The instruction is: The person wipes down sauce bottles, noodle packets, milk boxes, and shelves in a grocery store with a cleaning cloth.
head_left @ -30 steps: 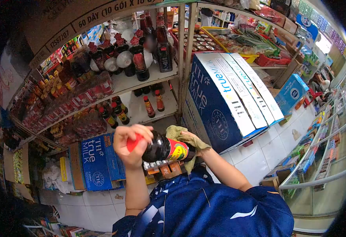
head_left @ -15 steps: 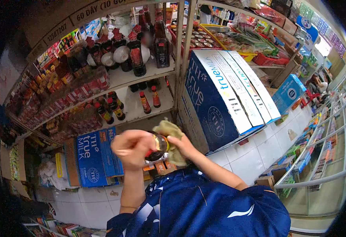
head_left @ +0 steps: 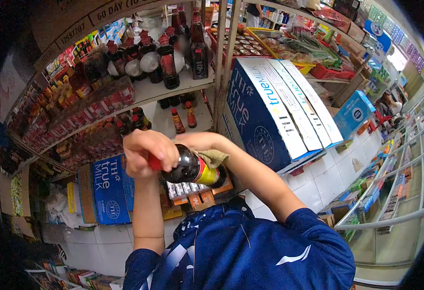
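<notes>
I see my right hand (head_left: 192, 140) blurred, its fingers hidden by the bottle (head_left: 185, 165). My left hand (head_left: 149, 149) partly covers the cap (head_left: 155, 163). High left, a carton (head_left: 74, 29) is cut off.

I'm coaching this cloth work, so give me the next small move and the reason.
I'd slide the cloth towards the bottle's base: the left hand grips the bottle at its red cap, the right hand is beside the cloth, and the base end looks uncovered.
</notes>
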`<state>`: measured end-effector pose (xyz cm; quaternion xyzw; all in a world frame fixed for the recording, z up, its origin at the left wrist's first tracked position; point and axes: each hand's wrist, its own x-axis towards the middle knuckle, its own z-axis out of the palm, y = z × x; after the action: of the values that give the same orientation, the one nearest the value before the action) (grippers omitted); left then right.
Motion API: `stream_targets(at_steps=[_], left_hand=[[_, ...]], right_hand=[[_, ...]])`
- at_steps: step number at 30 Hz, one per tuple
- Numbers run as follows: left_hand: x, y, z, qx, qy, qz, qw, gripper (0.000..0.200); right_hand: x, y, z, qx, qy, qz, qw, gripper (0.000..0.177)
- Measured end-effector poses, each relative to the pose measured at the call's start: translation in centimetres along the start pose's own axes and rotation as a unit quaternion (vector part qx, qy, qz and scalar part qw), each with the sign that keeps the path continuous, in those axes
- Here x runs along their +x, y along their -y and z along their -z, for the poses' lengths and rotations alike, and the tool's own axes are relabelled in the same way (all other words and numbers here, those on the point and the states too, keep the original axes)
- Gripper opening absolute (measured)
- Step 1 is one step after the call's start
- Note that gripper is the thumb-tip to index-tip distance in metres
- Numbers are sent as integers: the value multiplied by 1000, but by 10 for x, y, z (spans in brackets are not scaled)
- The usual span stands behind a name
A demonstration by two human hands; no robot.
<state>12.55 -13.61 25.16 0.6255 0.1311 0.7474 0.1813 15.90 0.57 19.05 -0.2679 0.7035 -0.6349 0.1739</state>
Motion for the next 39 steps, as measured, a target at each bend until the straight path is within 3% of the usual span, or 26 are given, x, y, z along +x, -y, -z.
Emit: stream_targets(at_steps=[1,3,6,7,9,10,13,15,16,17,19,20,21,23,24,25,27,28,29,31,33,34,36,37,39], left_hand=[[-2,-2,6,1,3,0,1000,32],[-6,-12,19,-73,-36,17,997,32],[-10,-30,35,-36,-45,-3,998,33],[-10,-33,36,-28,-51,-9,998,34],[-10,-36,34,-6,-59,-19,998,34],[-10,-36,34,16,-65,-30,997,35],[-5,-32,29,60,-33,-30,997,34],[-3,-28,32,47,-21,-25,998,34],[-3,-25,33,36,-9,-23,999,35],[-6,-23,33,37,-10,-20,999,35],[-15,-21,26,216,-188,2,958,37],[-19,-21,19,317,-272,64,906,45],[-30,-17,14,318,-281,67,903,45],[-64,2,11,313,-480,52,818,42],[-73,13,6,419,-498,18,759,41],[-81,11,8,424,-507,19,750,41],[-100,-1,9,195,-667,88,714,47],[-112,-9,18,120,-668,87,729,46],[-120,-11,18,127,-676,87,721,46],[-126,-13,18,123,-617,65,775,45],[-135,-13,13,126,-620,51,773,45],[-141,-12,12,134,-585,54,798,46],[-147,-12,13,125,-526,76,838,47],[-148,-12,13,126,-529,74,836,47],[-133,-13,9,143,-563,215,785,41]], right_hand=[[-4,-3,-11,154,-11,-76,985,28],[-14,-49,-10,217,42,-139,965,31],[-42,-46,-34,383,-122,-84,912,36],[-48,-64,-35,381,-223,-84,893,37],[-53,-69,-41,488,-351,-111,791,38],[-46,-94,-39,501,-346,-28,793,44],[-44,-111,-54,547,-342,26,764,48],[-46,-101,-70,564,-343,-19,751,49],[-45,-108,-73,644,-253,29,722,48],[-43,-109,-73,674,-237,37,699,47],[-40,-109,-75,731,-204,48,649,47],[-39,-124,-72,704,-257,73,659,46],[-39,-117,-69,696,-285,84,654,46],[-37,-118,-61,682,-323,105,648,49],[-38,-116,-55,654,-350,69,667,48],[-40,-115,-52,627,-375,32,682,48],[-40,-117,-55,581,-383,22,717,44],[-36,-123,-57,593,-377,12,711,43],[-32,-130,-59,604,-371,3,706,42],[-29,-142,-57,616,-377,-52,690,39],[-25,-149,-53,631,-307,-108,705,37],[-23,-147,-60,674,-413,-141,596,34],[-23,-164,-66,670,-407,-146,603,34],[-25,-178,-66,664,-405,-148,612,33],[-33,-208,-69,651,-401,-154,626,32]])
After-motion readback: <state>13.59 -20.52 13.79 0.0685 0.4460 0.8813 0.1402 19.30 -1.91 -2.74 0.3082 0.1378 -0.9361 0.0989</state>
